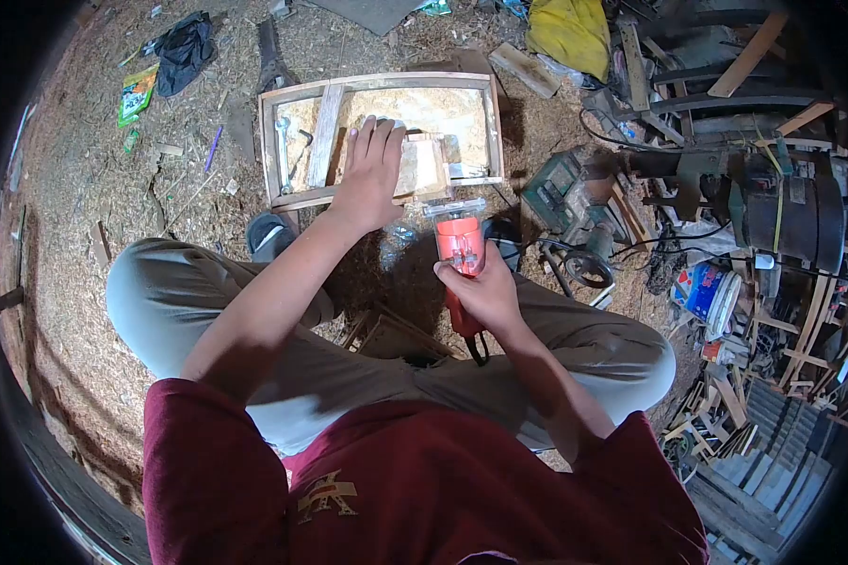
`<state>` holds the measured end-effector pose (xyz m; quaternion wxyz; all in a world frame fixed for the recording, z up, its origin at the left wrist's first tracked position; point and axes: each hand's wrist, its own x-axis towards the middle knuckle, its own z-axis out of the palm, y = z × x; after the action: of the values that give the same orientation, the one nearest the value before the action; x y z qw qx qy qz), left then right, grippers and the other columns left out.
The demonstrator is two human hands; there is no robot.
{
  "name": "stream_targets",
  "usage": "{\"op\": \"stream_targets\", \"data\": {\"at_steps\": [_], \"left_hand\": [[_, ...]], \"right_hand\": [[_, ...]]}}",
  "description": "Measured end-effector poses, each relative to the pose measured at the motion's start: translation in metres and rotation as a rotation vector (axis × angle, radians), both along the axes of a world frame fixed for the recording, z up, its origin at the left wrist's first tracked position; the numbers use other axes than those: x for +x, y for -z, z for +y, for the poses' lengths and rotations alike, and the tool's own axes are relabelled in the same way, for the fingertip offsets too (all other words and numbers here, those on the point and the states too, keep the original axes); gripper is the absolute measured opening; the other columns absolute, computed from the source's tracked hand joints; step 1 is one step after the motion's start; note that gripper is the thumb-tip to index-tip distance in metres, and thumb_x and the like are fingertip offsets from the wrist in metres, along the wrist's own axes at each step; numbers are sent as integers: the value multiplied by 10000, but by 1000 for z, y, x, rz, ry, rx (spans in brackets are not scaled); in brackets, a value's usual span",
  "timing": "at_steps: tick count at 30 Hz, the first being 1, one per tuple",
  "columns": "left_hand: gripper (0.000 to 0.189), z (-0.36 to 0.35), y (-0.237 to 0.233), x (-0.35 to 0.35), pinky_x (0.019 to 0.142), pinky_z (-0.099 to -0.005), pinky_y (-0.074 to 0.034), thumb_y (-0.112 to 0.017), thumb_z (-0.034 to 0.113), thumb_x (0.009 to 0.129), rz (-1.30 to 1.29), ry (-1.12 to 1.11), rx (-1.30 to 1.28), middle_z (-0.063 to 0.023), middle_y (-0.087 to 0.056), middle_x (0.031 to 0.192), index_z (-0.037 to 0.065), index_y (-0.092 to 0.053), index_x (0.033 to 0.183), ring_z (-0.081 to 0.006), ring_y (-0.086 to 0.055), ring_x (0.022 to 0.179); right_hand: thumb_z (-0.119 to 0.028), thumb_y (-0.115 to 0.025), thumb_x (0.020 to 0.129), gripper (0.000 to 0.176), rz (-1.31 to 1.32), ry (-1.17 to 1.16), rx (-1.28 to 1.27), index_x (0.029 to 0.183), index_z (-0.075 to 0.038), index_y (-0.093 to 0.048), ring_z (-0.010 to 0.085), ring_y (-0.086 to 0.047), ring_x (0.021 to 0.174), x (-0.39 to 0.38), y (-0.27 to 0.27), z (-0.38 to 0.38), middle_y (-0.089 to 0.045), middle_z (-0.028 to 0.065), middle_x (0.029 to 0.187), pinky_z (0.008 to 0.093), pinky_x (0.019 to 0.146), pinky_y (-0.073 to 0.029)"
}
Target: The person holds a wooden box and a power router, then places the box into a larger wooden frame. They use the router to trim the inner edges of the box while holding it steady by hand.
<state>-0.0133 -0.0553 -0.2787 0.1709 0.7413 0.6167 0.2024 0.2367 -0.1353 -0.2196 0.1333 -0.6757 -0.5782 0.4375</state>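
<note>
My left hand (369, 177) lies flat, fingers stretched forward, over the left part of a small wooden board (422, 168). That board rests at the near side of a shallow wooden frame (325, 132) with sawdust inside. My right hand (482, 290) is wrapped around a red power tool (460, 247), whose clear and metal front end points at the board's near right corner. Whether the tool touches the board I cannot tell. A black cord hangs from the tool's back end. A wrench (284, 146) lies in the frame's left compartment.
A green machine (558, 193) stands right of the frame, with cables beside it. Further right are machinery, wood scraps and a blue and white container (702, 294). A yellow bag (570, 36) lies at the back, a black bag (183, 52) at the back left.
</note>
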Motion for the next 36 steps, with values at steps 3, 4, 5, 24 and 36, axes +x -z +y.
{"op": "stream_targets", "data": {"at_steps": [3,4,5,24,36], "left_hand": [[1266,0,0,0,1373,-621,-194,-1013,172,602,-3,1,11,-248,-368,1669,-25,-320,1643,-486,-254,1632],[1265,0,1,0,1372,-622,-194,-1013,172,601,-2,3,16,-249,-370,1667,-25,-322,1642,-488,-256,1631],[1264,0,2,0,1372,-623,-195,-1013,173,600,-1,4,22,-249,-372,1665,-24,-325,1641,-489,-259,1629],[1246,0,-1,-1,1377,-619,-192,-999,143,616,-33,0,-4,-248,-365,1670,-25,-317,1645,-487,-245,1638],[1239,1,-2,0,1378,-618,-186,-1001,152,619,-27,-3,-25,-246,-363,1674,-23,-323,1640,-482,-238,1642]], "right_hand": [[-318,-914,912,446,-4,-1,-1,1175,-51,-672,153,-707,932,1,1,0,-744,59,1024,352,894,-565],[-318,-914,912,446,0,-1,0,1175,-51,-673,152,-707,932,1,3,0,-744,59,1023,351,894,-565],[-320,-914,912,447,-3,-6,5,1175,-51,-673,152,-707,931,2,4,-1,-746,59,1022,351,893,-565],[-319,-908,911,453,18,-6,5,1190,-53,-670,153,-709,927,1,5,-2,-746,51,1016,352,897,-566],[-309,-907,915,447,26,1,-8,1196,-58,-666,148,-703,932,1,5,-2,-744,47,1026,343,901,-562]]}}
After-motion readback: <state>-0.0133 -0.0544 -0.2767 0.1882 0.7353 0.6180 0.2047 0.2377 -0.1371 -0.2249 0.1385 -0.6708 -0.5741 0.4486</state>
